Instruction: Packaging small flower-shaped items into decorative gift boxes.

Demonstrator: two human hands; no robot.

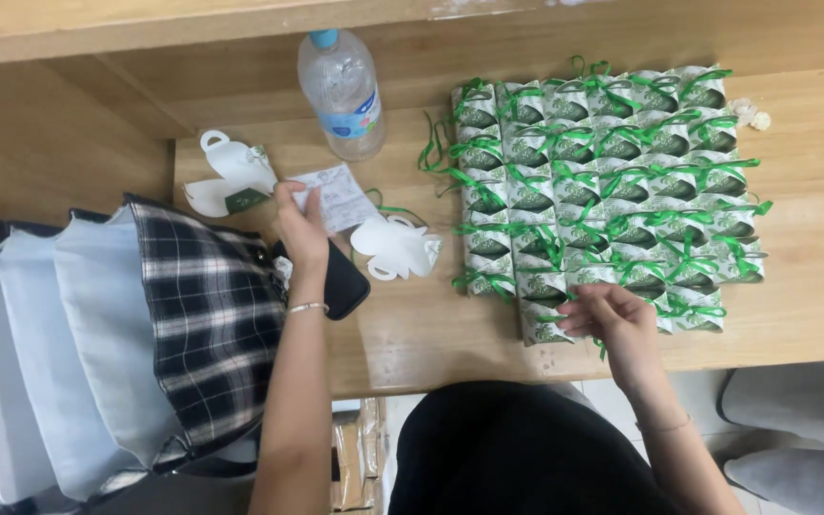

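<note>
Several small white-and-green gift boxes tied with green ribbon (612,181) lie packed in rows on the wooden table (813,286). My right hand (612,319) rests on the boxes at the near edge of that block, fingers curled on one box (550,319). My left hand (299,229) reaches to the table's left part and pinches a small white paper slip (340,195). A black phone (345,281) lies just beside that wrist. A flat unfolded white box blank (398,246) lies between the two hands.
A clear plastic water bottle (342,91) stands at the back. Another unfolded box blank (231,176) lies at the table's left corner. A plaid-lined open bag (183,324) sits at the left. A wooden ledge (145,29) runs behind the table. Crumpled white bits (751,114) lie far right.
</note>
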